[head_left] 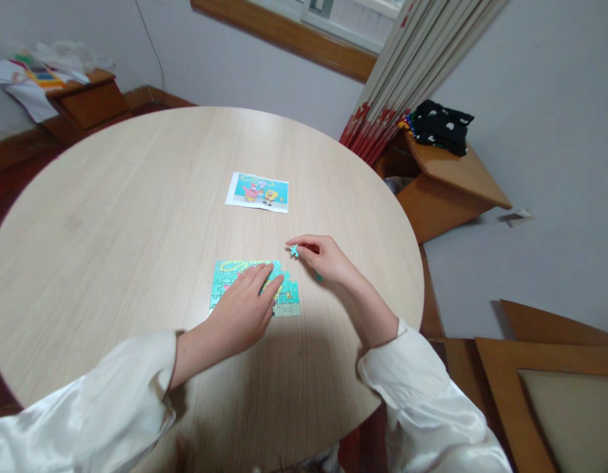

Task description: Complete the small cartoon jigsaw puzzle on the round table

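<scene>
A mostly assembled teal jigsaw puzzle (290, 299) lies flat on the round wooden table (136, 197). My left hand (245, 309) rests on it with fingers stretched flat, covering its middle. Just right of the puzzle's top corner, my right hand (324, 257) pinches a small teal puzzle piece (295, 250) between thumb and fingers. Another bit of teal shows under that hand's heel. Farther back on the table lies a printed cartoon reference picture (257, 191).
A wooden cabinet (446, 184) with a black spotted cloth (442, 126) stands right of the table, beside striped curtains (407, 85). A low wooden stand with papers (82, 98) is at the back left. A chair (555, 387) sits at the lower right.
</scene>
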{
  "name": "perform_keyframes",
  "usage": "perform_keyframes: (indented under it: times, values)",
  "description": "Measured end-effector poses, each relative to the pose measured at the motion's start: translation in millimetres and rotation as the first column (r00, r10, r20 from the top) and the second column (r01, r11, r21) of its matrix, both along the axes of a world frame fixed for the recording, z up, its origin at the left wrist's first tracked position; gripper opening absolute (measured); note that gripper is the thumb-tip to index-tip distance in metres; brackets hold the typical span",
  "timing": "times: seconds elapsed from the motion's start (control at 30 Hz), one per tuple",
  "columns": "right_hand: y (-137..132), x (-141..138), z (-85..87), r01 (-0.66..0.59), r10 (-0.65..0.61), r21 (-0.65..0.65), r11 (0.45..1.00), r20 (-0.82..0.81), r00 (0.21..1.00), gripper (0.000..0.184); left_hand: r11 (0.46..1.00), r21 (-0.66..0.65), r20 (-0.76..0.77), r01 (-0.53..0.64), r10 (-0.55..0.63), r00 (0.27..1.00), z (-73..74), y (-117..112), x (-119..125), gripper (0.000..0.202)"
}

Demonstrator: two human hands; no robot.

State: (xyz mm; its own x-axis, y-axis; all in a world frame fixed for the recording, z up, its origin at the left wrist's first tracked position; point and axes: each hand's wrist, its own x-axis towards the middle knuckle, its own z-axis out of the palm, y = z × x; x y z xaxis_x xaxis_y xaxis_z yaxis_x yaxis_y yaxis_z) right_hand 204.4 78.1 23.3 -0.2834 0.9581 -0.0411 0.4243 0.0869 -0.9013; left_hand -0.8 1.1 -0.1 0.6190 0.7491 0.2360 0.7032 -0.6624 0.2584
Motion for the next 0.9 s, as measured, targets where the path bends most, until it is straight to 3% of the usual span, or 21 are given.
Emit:
perform_keyframes:
  times: [0.17,0.27,0.47,0.9]
  values:
    - [-4.3,15.2,3.0,0.077,-0.090,-0.165,0.983,-0.074,0.993,0.010,1.000,0.008,-0.032,0.011,-0.011,0.999,2.4,0.1,0.6,0.039]
    - [-10.2,17.9,5.1,0.050,-0.076,-0.257,0.965,-0.094,0.993,0.009,1.000,-0.002,-0.022,0.010,-0.010,1.000,3.4,-0.2,0.7,0.039]
    - [-20.7,12.9,12.3,-0.126,0.131,-0.197,0.972,0.010,0.991,0.010,1.000,-0.013,0.009,0.000,0.000,1.000,3.4,-0.8,0.3,0.038]
    - [-23.4,5.7,8.4,-0.112,0.129,-0.225,0.968,0.063,0.990,0.008,1.000,-0.015,-0.016,0.009,-0.009,1.000,4.9,-0.5,0.5,0.039]
